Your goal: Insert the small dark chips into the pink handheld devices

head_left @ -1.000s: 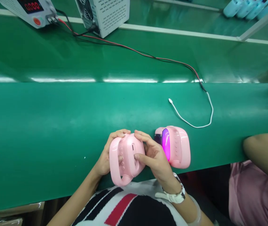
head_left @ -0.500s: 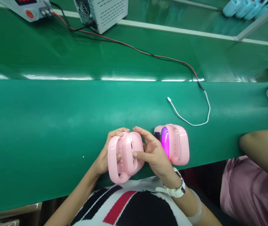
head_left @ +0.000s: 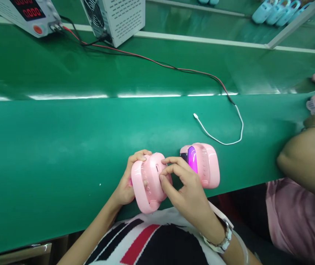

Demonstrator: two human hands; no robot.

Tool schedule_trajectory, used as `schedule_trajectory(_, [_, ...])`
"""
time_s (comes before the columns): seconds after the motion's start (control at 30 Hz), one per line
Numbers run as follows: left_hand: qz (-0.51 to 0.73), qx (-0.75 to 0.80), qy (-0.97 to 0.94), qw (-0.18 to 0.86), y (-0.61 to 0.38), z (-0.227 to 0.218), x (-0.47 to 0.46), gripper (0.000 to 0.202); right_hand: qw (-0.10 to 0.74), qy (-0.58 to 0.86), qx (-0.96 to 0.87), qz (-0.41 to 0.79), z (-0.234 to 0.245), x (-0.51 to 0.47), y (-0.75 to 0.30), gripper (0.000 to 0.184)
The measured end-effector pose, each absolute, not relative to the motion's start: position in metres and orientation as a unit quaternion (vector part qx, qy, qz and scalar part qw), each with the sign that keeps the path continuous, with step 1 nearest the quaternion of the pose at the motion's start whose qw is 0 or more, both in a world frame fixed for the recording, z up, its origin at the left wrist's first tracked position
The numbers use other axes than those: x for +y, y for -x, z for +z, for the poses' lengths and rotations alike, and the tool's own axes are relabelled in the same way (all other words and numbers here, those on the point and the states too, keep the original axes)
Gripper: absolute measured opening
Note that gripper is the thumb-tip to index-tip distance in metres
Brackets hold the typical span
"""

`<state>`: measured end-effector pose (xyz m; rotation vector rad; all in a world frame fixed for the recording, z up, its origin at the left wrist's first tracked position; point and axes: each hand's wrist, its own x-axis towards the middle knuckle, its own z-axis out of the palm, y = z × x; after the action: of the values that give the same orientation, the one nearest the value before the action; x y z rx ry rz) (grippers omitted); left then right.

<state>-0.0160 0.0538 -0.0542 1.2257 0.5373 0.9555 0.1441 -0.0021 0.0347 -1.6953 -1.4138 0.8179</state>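
Observation:
A pink portable speaker (head_left: pixel 156 184) with a loop handle and a row of small round buttons is tilted in front of my body, just over the near table edge. My left hand (head_left: pixel 125 184) grips it from the left, fingers around its far side and through the handle. My right hand (head_left: pixel 186 186) has its thumb and bent fingers pinched together at the slotted recess on the casing; whatever lies between the fingertips is hidden. Right of that hand, a second pink speaker (head_left: pixel 211 165) stands on the green table (head_left: pixel 63 147), its front glowing purple.
A white cable (head_left: pixel 238 125) with a bare plug end lies beyond the speakers, joined to red-black leads from a power supply (head_left: pixel 32 16). Beside it stands a grey vented box (head_left: pixel 126 18). Blue handled items (head_left: pixel 273 13) sit far right. A co-worker's arm (head_left: pixel 306 158) reaches in from the right.
My right hand has drawn its spread fingers into a pinch at the recess. The held speaker has turned and shifted slightly right. The co-worker's arm has moved, showing a hand and bracelet.

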Motion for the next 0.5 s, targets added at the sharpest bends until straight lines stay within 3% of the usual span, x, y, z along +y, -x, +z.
schedule_trajectory(0.27, [0.439, 0.256, -0.538, 0.673, 0.014, -0.054, 0.057, 0.044, 0.377, 0.677, -0.574, 0.266, 0.076, -0.011, -0.172, 0.009])
schedule_trajectory(0.5, [0.454, 0.281, -0.502, 0.68, 0.014, -0.056, 0.055, 0.044, 0.193, 0.7, -0.624, 0.29, 0.055, 0.002, -0.15, 0.017])
